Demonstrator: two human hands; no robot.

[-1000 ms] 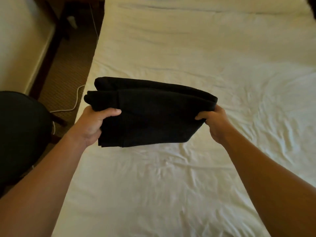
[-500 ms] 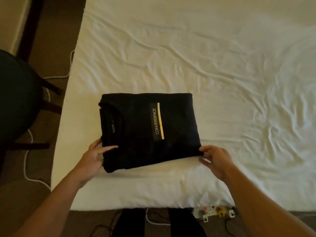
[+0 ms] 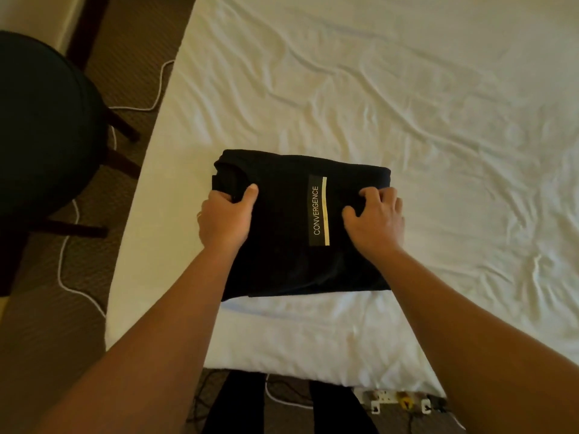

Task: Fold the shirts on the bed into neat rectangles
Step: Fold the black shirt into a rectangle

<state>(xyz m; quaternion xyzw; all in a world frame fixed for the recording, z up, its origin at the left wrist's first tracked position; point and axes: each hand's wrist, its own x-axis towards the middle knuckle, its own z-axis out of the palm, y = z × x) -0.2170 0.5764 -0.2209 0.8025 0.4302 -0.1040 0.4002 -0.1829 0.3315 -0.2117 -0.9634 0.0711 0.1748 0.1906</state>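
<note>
Both hands have come up off the near edge of the folded shirt and onto its top. The left hand (image 3: 224, 216) now grips the collar end at 9 o'clock, thumb curled over the fabric. The right hand (image 3: 374, 216) presses down at 3 o'clock with bent fingers, holding nothing. The black T-shirt (image 3: 291, 267), a rectangle with a "CONVERGENCE" label (image 3: 318, 210), lies on the bed (image 3: 407, 120) near its foot. A dark chair (image 3: 40, 126) and a white cable (image 3: 67, 245) sit at 9 o'clock.
</note>
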